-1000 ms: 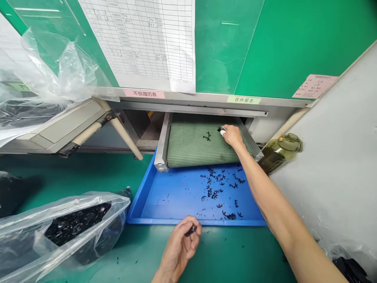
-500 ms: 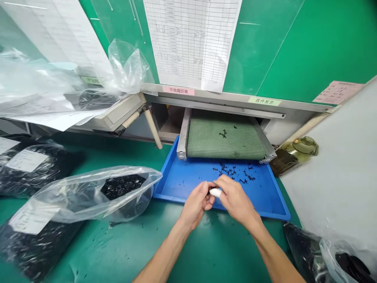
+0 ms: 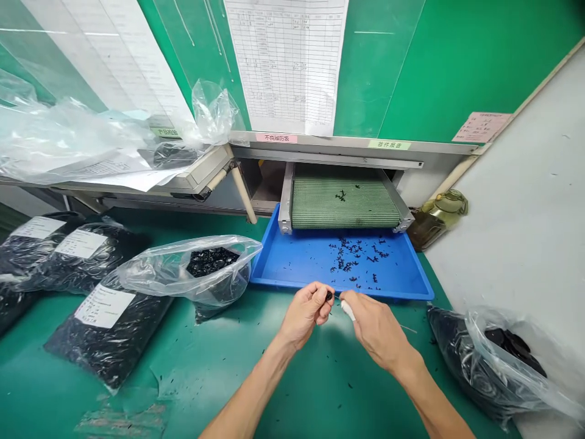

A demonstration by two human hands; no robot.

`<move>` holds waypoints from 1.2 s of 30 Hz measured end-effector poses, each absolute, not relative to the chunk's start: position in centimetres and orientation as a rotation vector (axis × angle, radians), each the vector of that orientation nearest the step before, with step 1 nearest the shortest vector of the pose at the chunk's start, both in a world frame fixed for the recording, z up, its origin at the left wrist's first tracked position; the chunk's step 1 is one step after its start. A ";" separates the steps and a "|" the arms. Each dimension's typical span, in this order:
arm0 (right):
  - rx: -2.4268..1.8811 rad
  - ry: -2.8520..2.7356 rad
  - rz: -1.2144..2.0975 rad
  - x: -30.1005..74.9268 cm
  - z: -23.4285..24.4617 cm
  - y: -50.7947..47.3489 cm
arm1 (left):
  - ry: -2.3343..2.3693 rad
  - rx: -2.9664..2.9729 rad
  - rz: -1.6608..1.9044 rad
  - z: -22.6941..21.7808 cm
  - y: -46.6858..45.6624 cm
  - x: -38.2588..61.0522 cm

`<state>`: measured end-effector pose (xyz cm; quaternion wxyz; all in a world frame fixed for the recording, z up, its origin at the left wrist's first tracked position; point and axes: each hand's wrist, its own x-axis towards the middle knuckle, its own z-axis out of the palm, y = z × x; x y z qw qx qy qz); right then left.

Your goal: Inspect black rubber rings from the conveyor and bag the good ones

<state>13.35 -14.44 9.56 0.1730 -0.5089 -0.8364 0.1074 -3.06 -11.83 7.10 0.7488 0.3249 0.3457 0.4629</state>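
Observation:
My left hand (image 3: 307,314) is closed, pinching a small round black plastic part (image 3: 329,296) between thumb and fingertips. Just to its right, my right hand (image 3: 377,326) is wrapped around a thin metal tool, whose narrow tip (image 3: 337,297) points at the part. A slim rod end (image 3: 408,329) sticks out behind that hand. Something white (image 3: 347,310) shows at the right thumb; whether it is a wrap or a handle I cannot tell. Both hands are over the green table at the near edge of a blue tray (image 3: 292,268), where small black scraps (image 3: 347,253) lie scattered.
A green conveyor belt (image 3: 342,210) ends above the tray. An open clear bag of black parts (image 3: 212,262) stands left, beside labelled filled bags (image 3: 109,329). Another open bag (image 3: 484,366) is at right. A yellowish bottle (image 3: 436,219) leans by the wall.
The hands have drawn slightly apart, baring the black part and the tool's tip. The view has shifted, bringing more of the right-hand bag into sight.

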 end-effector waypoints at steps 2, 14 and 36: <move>-1.408 -2.384 0.226 13.2 9.9 -14.7 | 0.763 0.735 1.015 7.1 -12.1 -2.8; -1.304 -2.421 0.150 14.3 9.1 -14.1 | 0.772 0.767 0.918 7.6 -12.4 -2.2; -1.631 -2.195 0.259 11.4 6.7 -13.7 | 0.961 1.007 1.077 4.1 -11.4 -1.1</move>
